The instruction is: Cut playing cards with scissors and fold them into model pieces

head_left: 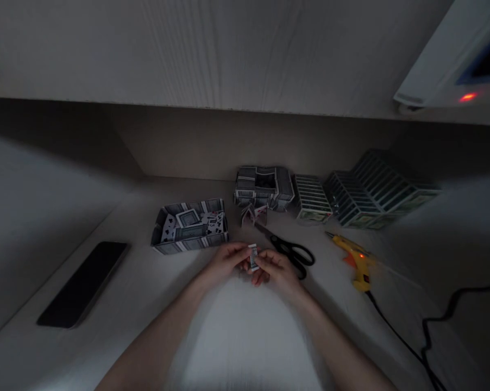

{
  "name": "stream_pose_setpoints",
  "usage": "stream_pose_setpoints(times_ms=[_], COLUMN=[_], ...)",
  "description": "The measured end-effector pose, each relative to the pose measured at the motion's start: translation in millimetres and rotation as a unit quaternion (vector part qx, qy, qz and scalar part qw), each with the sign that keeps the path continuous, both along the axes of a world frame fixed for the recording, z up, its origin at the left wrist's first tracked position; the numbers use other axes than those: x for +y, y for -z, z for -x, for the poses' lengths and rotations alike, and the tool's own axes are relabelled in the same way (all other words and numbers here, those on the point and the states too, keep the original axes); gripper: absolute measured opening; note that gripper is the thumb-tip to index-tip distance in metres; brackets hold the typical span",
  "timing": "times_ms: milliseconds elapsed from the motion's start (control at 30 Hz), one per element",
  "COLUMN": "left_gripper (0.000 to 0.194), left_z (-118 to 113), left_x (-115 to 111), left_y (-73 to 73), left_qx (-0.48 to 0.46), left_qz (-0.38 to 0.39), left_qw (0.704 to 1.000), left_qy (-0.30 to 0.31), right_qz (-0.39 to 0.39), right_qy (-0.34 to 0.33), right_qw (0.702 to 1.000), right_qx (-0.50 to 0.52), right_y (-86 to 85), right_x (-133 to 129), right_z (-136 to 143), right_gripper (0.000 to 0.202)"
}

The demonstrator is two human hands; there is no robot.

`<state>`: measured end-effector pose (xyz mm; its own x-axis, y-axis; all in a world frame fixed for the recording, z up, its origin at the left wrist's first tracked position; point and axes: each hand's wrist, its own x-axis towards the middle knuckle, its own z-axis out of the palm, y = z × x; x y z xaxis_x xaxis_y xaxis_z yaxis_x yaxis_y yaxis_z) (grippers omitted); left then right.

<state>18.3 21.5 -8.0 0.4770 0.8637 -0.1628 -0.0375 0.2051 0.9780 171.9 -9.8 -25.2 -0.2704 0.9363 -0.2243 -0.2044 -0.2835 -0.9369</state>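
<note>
Between my two hands is a small folded strip of playing card [253, 257], its patterned side facing up. My left hand [231, 257] pinches its left edge, and my right hand [272, 265] pinches the right edge. Just beyond my right hand lie black-handled scissors [288, 247], their blades pointing away to the left. Some folded card pieces [253, 214] rest near the blade tips. To the left of my hands stands an open box made of cards [196, 248], with loose playing cards [192, 232] inside.
A yellow glue gun [357, 260] with a lit red light lies right, its black cable [395, 331] trailing toward me. Card-built models [264, 187] and stepped card blocks [375, 195] stand at the back. A dark phone [84, 285] lies left. A shelf edge [245, 111] overhangs.
</note>
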Motion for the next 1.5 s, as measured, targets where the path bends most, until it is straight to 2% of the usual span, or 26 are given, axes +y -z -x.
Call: stream_pose_setpoints(times_ms=[200,467,633,767,1100,1400,1500], left_gripper=[0.031,0.027,0.026,0.029,0.03,0.03,0.034], left_z=[-3.0,-5.7,-0.7,1.7,-0.9,1.1,2.9], left_x=[0.5,0.7,4.9,6.7,8.7,11.5,12.0], left_y=[0.1,7.4,4.9,3.7,11.2,11.6,10.5], left_qx=[0.024,0.035,0.015,-0.003,0.025,0.023,0.003], left_qz=[-0.016,-0.005,0.031,0.061,0.013,0.042,0.059], left_qw=[1.0,0.998,0.999,0.998,1.0,0.999,0.998], left_qy=[-0.011,-0.051,-0.017,0.0,-0.013,0.0,0.023], right_qz=[0.017,0.011,-0.006,-0.018,0.007,-0.014,-0.01], right_qy=[-0.013,0.021,-0.006,-0.001,0.027,0.016,0.001], right_qw=[1.0,0.997,0.997,0.998,0.997,0.997,0.999], right_qx=[-0.003,-0.074,-0.073,-0.059,-0.075,-0.069,-0.051], right_y=[-3.2,-0.6,-2.2,-1.6,3.9,-5.4,-5.4], right_x=[-4.1,-8.3,-5.2,-4.0,-7.3,-7.5,-5.7], right_z=[2.1,8.3,4.8,2.9,8.9,5.9,5.0], right_gripper=[0.043,0.044,0.043,0.042,0.043,0.037,0.038])
